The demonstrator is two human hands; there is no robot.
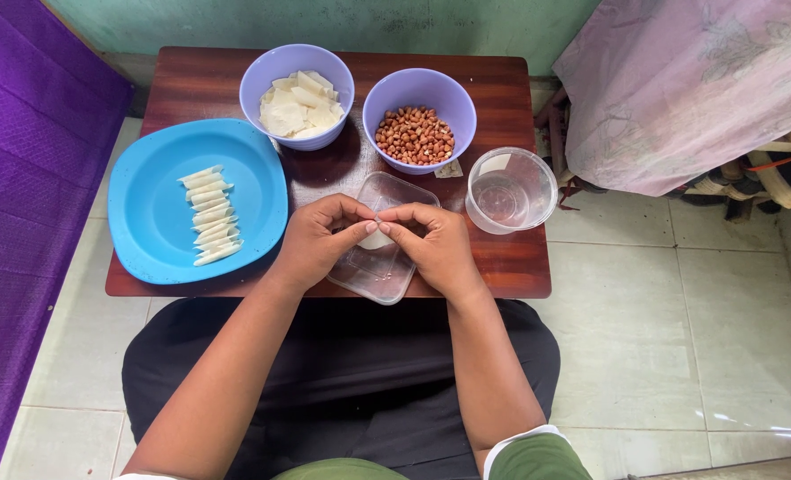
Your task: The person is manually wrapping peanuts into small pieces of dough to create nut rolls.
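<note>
Hands meet over the near edge of the dark brown wooden tabletop (502, 267): the left hand (313, 242) and the right hand (433, 244) each pinch one end of a small pale dough wrapper (377, 238), thumbs and forefingers pressed together at its upper edge, fingertips almost touching. The wrapper sits between the two hands, just above a shallow clear plastic rectangular tray (393, 191) that lies beneath them.

Judging by the grip, the step in hand is folding or rolling this piece closed. Whether anything is already inside cannot be told, since the fingers hide the middle. The next move seems to call for a steady, even squeeze along the seam, so the thin sheet neither tears nor springs open.

Beyond the left hand stands a lilac plastic bowl of flat white wrappers (298, 82). Beyond the right hand stands a second lilac plastic bowl of brown peanuts (418, 116). To the outside of the right hand is a round clear plastic container (511, 188), apparently empty. To the outside of the left hand lies a large blue plastic plate (146, 231) with a row of finished pale rolls (208, 215), well apart from the hands.

Nothing blocks the way to the plate or the bowls; the clear tray under the hands is the only close neighbour.
</note>
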